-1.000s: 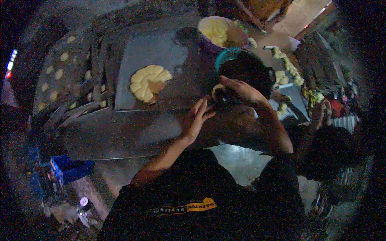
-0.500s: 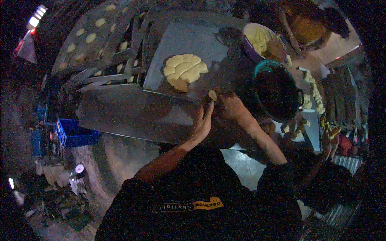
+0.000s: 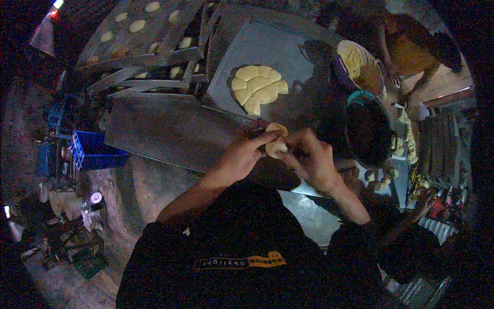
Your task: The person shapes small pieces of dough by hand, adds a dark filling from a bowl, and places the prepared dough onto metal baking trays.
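Before my body, at the table's near side, my left hand [image 3: 242,157] pinches a piece of pale dough [image 3: 277,148] between thumb and fingers. My right hand [image 3: 314,157] closes on the right side of the same piece, its fingertips slightly smeared. Beyond my hands, a round slab of dough scored into segments [image 3: 257,86] lies on a grey metal sheet [image 3: 231,56]; its outline is uneven at the right and lower edges. To the right stands a teal-rimmed tub [image 3: 355,98], its inside dark. Behind it sits a purple basin [image 3: 339,72] with yellowish dough or cloth.
At the far left, a metal rack [image 3: 139,82] holds trays with several dough rounds [image 3: 138,26]. A blue crate [image 3: 98,154] stands left of the table. One person [image 3: 411,44] is at the far right; another's hand [image 3: 424,201] shows at right, near several dough pieces [image 3: 383,180].
Both hands have come closer to my body, and the dough piece now shows between them. My right hand has moved onto it. The whole view has shifted, with the table things sitting further right.
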Available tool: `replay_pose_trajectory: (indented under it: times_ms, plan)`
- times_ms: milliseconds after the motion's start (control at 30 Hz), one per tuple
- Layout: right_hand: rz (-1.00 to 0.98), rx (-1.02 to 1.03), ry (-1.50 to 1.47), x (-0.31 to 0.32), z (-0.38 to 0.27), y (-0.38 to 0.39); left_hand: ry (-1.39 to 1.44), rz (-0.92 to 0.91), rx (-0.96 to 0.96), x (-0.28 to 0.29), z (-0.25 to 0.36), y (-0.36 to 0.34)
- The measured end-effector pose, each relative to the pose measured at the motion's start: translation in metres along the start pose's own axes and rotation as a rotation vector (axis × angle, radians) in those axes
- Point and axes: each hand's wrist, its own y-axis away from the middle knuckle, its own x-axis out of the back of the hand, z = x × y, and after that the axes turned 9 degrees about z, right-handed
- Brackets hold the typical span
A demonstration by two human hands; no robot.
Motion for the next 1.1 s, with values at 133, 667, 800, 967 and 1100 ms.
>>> replay_pose_trajectory:
  times_ms: [133, 667, 800, 967, 1100]
  plan:
    - [-0.117, -0.526, -0.264, -0.015, -0.015, -0.022, -0.485, -0.032, -0.457, 0.025, 0.033, 0.01]
    - [-0.145, 0.056, 0.185, -0.094, -0.067, -0.084, -0.199, 0.102, 0.122, 0.11, 0.094, 0.039]
    - [-0.19, 0.208, 0.069, -0.109, -0.083, -0.101, 0.157, -0.031, 0.182, 0.149, 0.094, 0.026]
    - [-0.224, -0.076, -0.337, -0.146, -0.105, -0.124, -0.435, -0.109, -0.269, 0.172, 0.134, 0.047]
    - [-0.398, -0.067, -0.087, -0.16, -0.146, -0.16, -0.565, 0.018, -0.289, 0.206, 0.139, 0.044]
